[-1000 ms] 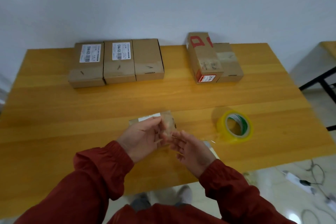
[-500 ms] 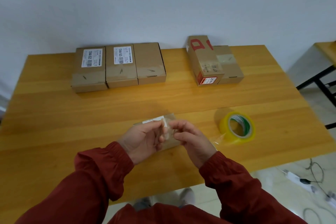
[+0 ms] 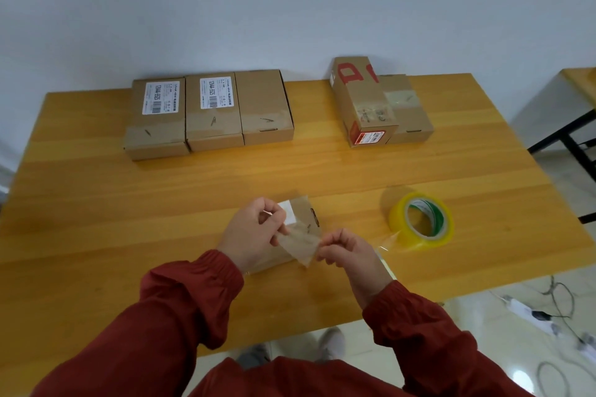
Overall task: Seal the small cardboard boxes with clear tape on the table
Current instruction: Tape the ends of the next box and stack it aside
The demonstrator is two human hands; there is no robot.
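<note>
A strip of clear tape (image 3: 298, 240) is stretched between my two hands above a small cardboard box (image 3: 306, 219) lying near the table's front edge. My left hand (image 3: 254, 232) pinches the strip's left end. Its right end is pinched by my right hand (image 3: 350, 251). The box is mostly hidden behind the tape and my left hand; a white label shows on its top. The yellow tape roll (image 3: 421, 224) lies flat to the right, with a loose clear tail toward my right hand.
Three cardboard boxes (image 3: 209, 109) stand side by side at the back left of the wooden table (image 3: 129, 209). Two more boxes (image 3: 379, 103) stand at the back right, one with red print. Cables and a power strip (image 3: 532, 313) lie on the floor to the right.
My hands have drawn apart, spreading the tape strip out between them over the box. The right hand moved right and slightly down.
</note>
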